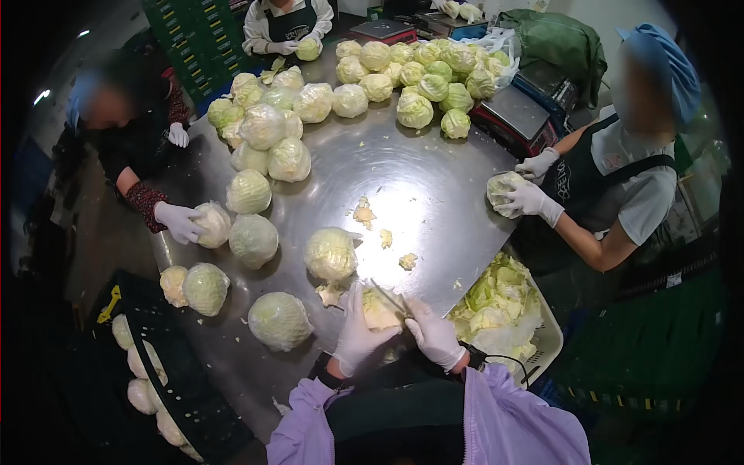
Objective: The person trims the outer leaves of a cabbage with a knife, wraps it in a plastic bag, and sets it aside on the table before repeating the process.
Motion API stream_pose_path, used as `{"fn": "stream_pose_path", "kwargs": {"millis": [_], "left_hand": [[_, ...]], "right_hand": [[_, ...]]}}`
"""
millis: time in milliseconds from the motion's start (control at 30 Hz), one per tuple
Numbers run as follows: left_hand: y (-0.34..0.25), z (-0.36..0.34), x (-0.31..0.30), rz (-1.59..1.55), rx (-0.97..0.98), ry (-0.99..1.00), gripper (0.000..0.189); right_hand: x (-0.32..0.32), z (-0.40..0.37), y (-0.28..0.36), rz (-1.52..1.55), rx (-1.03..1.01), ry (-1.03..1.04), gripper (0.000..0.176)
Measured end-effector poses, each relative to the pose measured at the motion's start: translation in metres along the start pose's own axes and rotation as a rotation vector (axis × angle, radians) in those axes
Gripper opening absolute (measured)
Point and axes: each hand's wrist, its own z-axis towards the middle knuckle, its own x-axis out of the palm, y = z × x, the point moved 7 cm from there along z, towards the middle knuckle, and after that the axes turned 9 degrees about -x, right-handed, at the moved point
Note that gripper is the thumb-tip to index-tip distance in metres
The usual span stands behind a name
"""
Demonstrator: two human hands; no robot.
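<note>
A: Where are the wearer's hands, and what do they hold?

B: Both lie in the lower middle of the frame. The left hand point(360, 333) is gloved and clamped on the left side of a cabbage point(381, 310); the right hand point(435, 336) is closed on a knife point(384, 294), whose thin blade slants across the top of that cabbage.

A: What lies next to them?

B: A second cabbage point(332, 253) sits just above the left hand, and a large cabbage point(280, 321) rests to its left. Pale scraps point(363, 211) are scattered at the centre of the metal tabletop point(434, 182).

A: And towards the edges?

B: At lower right, a basket point(553, 341) holds loose leaves point(496, 298). At lower left stands a dark crate point(190, 403) containing more heads. A heap of cabbages point(415, 111) occupies the upper middle, beside a scale point(508, 115). At right, a co-worker point(597, 174) holds another cabbage point(502, 188) in gloved hands.
</note>
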Motion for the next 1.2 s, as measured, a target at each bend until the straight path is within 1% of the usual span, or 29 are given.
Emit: {"fn": "stream_pose_path", "kwargs": {"millis": [67, 100, 167, 233, 333, 400, 467, 500, 600, 667, 700, 733, 800, 833, 900, 967, 1000, 1033, 1067, 1100, 1133, 1200], "left_hand": [[-0.002, 0.003, 0.002, -0.004, -0.002, -0.017, 0.113], [-0.002, 0.004, 0.003, -0.001, -0.003, -0.03, 0.114], [0.005, 0.008, 0.006, 0.02, 0.002, -0.046, 0.112], [0.002, 0.01, 0.005, 0.037, 0.001, -0.059, 0.111], [-0.015, 0.019, 0.004, 0.045, -0.022, 0.017, 0.108], [-0.017, 0.024, 0.01, 0.201, -0.065, -0.004, 0.107], [-0.018, 0.026, 0.015, 0.256, -0.054, -0.001, 0.106], [-0.018, 0.027, 0.017, 0.311, -0.057, -0.009, 0.106], [-0.017, 0.029, 0.016, 0.308, -0.054, 0.0, 0.106], [-0.02, 0.026, 0.013, 0.28, -0.078, 0.023, 0.106], [-0.021, 0.026, 0.012, 0.252, -0.098, 0.044, 0.106], [-0.021, 0.027, 0.012, 0.254, -0.097, 0.043, 0.106], [-0.022, 0.026, 0.013, 0.283, -0.074, 0.027, 0.106], [-0.02, 0.025, 0.016, 0.283, -0.07, 0.033, 0.106], [-0.023, 0.02, 0.017, 0.285, 0.039, 0.024, 0.105], [-0.022, 0.018, 0.014, 0.257, 0.057, 0.037, 0.104], [-0.021, 0.016, 0.015, 0.228, 0.066, 0.06, 0.103], [-0.018, 0.013, 0.011, 0.229, 0.066, 0.067, 0.103], [-0.016, 0.01, 0.004, 0.156, 0.093, 0.059, 0.102], [-0.013, 0.006, -0.002, 0.083, 0.116, 0.05, 0.101], [-0.006, -0.001, -0.004, 0.088, 0.109, 0.053, 0.101], [-0.005, -0.015, -0.011, 0.036, 0.222, 0.015, 0.1]], "right_hand": [[0.005, 0.004, 0.003, -0.073, -0.151, -0.073, 0.045], [0.008, 0.006, 0.001, -0.074, -0.151, -0.073, 0.045], [0.015, 0.01, -0.006, -0.051, -0.116, -0.055, 0.049], [0.022, 0.014, -0.017, -0.057, -0.097, -0.039, 0.048], [0.016, 0.022, -0.019, -0.103, -0.055, -0.023, 0.046], [0.007, 0.027, -0.02, -0.145, -0.028, -0.027, 0.044], [0.005, 0.03, -0.027, -0.208, 0.022, 0.059, 0.039], [0.003, 0.031, -0.029, -0.212, 0.026, 0.054, 0.039], [0.003, 0.036, -0.039, -0.256, -0.027, 0.062, 0.034], [-0.005, 0.045, -0.046, -0.164, -0.069, -0.01, 0.031], [-0.008, 0.047, -0.049, -0.175, 0.015, 0.074, 0.03], [-0.011, 0.051, -0.05, -0.174, 0.014, 0.073, 0.03], [-0.013, 0.054, -0.053, -0.146, 0.033, 0.13, 0.03], [-0.013, 0.055, -0.061, -0.118, 0.04, 0.114, 0.031], [-0.013, 0.056, -0.08, -0.119, 0.073, 0.1, 0.031], [-0.013, 0.059, -0.091, -0.084, 0.121, 0.107, 0.033], [-0.012, 0.06, -0.084, -0.084, 0.124, 0.106, 0.033], [-0.01, 0.064, -0.07, -0.081, 0.07, 0.048, 0.035], [-0.008, 0.066, -0.06, -0.076, 0.016, -0.009, 0.037], [0.01, 0.07, -0.08, -0.064, 0.136, 0.045, 0.04], [0.018, 0.075, -0.091, -0.056, 0.138, 0.049, 0.04], [0.028, 0.084, -0.117, -0.11, 0.275, 0.115, 0.039]]}}
